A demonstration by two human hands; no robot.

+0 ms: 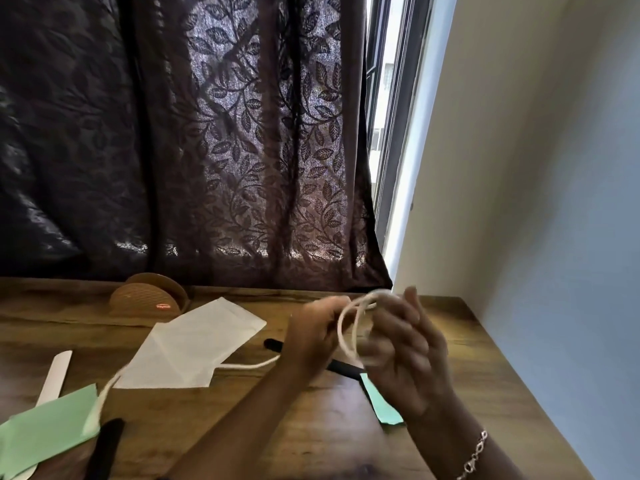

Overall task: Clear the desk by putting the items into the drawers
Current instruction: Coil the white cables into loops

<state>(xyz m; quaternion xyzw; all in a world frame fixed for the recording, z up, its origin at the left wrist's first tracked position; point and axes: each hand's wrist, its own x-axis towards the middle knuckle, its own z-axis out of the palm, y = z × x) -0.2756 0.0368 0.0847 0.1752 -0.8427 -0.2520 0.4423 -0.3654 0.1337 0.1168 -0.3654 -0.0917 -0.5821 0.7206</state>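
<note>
A white cord (pixel 349 336) is looped between both hands above the wooden desk (pixel 311 438). My left hand (pixel 311 337) pinches the cord at the left of the loops. My right hand (pixel 405 348) has the loops wound around its fingers and looks blurred. The cord's loose tail trails left across the desk, over a white paper (pixel 194 344), down to a green paper (pixel 45 434). No drawer is in view.
A round tan speaker (pixel 149 299) stands at the back of the desk. A black pen-like object (pixel 341 367) and a small green paper (pixel 381 400) lie under my hands. Left: a white strip (pixel 55 375) and a black object (pixel 104 448). A dark curtain hangs behind; wall at right.
</note>
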